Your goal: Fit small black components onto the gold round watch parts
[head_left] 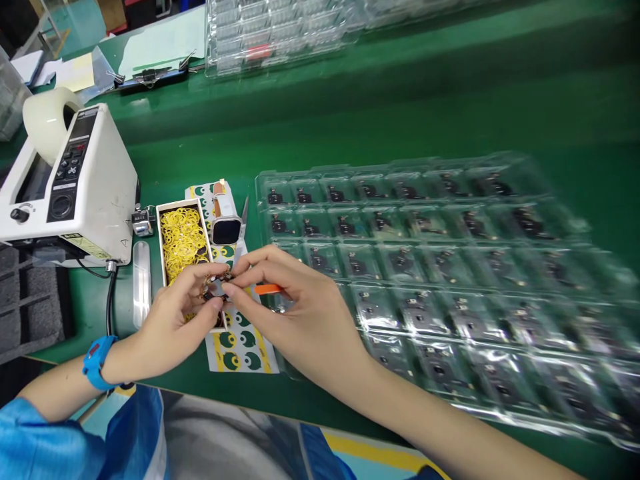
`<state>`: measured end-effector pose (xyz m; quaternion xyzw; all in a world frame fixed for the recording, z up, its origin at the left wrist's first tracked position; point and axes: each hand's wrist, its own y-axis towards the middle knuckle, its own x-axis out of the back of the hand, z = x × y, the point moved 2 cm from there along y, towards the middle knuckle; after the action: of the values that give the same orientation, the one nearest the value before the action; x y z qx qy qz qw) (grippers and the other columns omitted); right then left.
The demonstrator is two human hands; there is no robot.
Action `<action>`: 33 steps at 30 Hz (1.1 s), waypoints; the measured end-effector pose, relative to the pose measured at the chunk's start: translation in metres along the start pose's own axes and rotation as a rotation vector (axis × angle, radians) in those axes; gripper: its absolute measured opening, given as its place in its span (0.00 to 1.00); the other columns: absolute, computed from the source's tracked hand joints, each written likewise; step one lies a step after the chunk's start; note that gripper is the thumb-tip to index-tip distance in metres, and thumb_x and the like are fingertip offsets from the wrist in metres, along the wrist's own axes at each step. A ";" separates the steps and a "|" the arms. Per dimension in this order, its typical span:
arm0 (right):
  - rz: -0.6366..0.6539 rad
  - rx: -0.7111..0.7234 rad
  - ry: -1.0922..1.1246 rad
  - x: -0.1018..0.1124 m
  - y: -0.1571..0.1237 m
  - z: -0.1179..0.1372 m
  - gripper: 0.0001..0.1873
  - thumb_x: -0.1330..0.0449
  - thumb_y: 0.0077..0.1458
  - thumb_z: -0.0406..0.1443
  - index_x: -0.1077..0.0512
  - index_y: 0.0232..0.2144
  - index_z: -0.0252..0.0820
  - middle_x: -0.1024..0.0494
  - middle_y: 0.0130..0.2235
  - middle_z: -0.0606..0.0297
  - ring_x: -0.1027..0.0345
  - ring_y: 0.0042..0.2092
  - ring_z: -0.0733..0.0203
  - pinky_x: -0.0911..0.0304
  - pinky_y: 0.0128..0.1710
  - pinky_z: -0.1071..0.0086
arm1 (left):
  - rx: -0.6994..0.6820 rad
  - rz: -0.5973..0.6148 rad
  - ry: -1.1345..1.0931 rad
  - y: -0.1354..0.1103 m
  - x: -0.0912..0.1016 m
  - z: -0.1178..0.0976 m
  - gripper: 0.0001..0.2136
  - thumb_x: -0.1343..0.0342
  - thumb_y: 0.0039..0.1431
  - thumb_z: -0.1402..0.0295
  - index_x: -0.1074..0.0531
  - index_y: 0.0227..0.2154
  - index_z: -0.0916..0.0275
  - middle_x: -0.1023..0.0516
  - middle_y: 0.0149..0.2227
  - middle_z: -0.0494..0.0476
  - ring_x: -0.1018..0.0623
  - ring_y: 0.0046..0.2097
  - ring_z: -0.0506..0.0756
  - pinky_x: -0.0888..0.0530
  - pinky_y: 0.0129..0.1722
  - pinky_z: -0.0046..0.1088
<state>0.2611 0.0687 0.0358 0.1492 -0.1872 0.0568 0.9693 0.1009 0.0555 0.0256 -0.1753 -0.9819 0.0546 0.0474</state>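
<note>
My left hand (183,313) and my right hand (295,313) meet over the green bench, fingertips pinched together on a small dark and gold part (217,287). An orange-handled tool (267,289) lies across my right palm. Right under the hands lie a sheet of yellow and green stickers (240,350) and a white box of yellow rubber bands (181,239). A smartwatch (225,223) lies just beyond them. A blue wristband (97,363) is on my left wrist.
A large clear blister tray (450,267) with several small dark parts fills the right half of the bench. A white tape dispenser (70,183) stands at the left, with a cable (110,300). More clear trays (280,30) and a clipboard (155,53) sit at the back.
</note>
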 end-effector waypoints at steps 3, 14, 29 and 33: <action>-0.006 0.037 -0.030 -0.002 -0.001 -0.001 0.08 0.42 0.55 0.27 0.31 0.25 0.43 0.28 0.34 0.65 0.31 0.36 0.63 0.35 0.32 0.70 | 0.012 -0.032 -0.027 0.003 -0.002 -0.002 0.13 0.49 0.63 0.69 0.32 0.50 0.57 0.24 0.41 0.57 0.23 0.41 0.54 0.23 0.40 0.29; 0.079 0.106 -0.024 -0.005 0.003 -0.001 0.09 0.46 0.58 0.28 0.38 0.27 0.43 0.33 0.31 0.66 0.35 0.32 0.65 0.39 0.27 0.73 | 0.027 -0.094 -0.164 0.007 -0.007 -0.006 0.07 0.47 0.61 0.67 0.31 0.42 0.60 0.23 0.33 0.54 0.22 0.33 0.52 0.23 0.32 0.27; -0.247 0.822 -0.660 0.008 -0.018 0.018 0.02 0.41 0.60 0.30 0.30 0.36 0.40 0.20 0.32 0.60 0.36 0.25 0.64 0.41 0.22 0.69 | 0.176 -0.088 -0.231 0.018 0.002 -0.016 0.10 0.39 0.46 0.71 0.37 0.24 0.62 0.28 0.20 0.45 0.29 0.20 0.46 0.30 0.20 0.19; -0.260 0.722 -0.606 0.002 -0.008 0.011 0.03 0.41 0.58 0.27 0.31 0.36 0.36 0.19 0.34 0.54 0.33 0.27 0.61 0.38 0.24 0.68 | 0.227 -0.037 -0.395 0.012 -0.003 -0.015 0.14 0.35 0.48 0.66 0.36 0.31 0.62 0.26 0.20 0.44 0.24 0.22 0.47 0.23 0.25 0.21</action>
<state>0.2603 0.0576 0.0438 0.5077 -0.4092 -0.0493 0.7566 0.1093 0.0672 0.0384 -0.1365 -0.9627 0.1972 -0.1256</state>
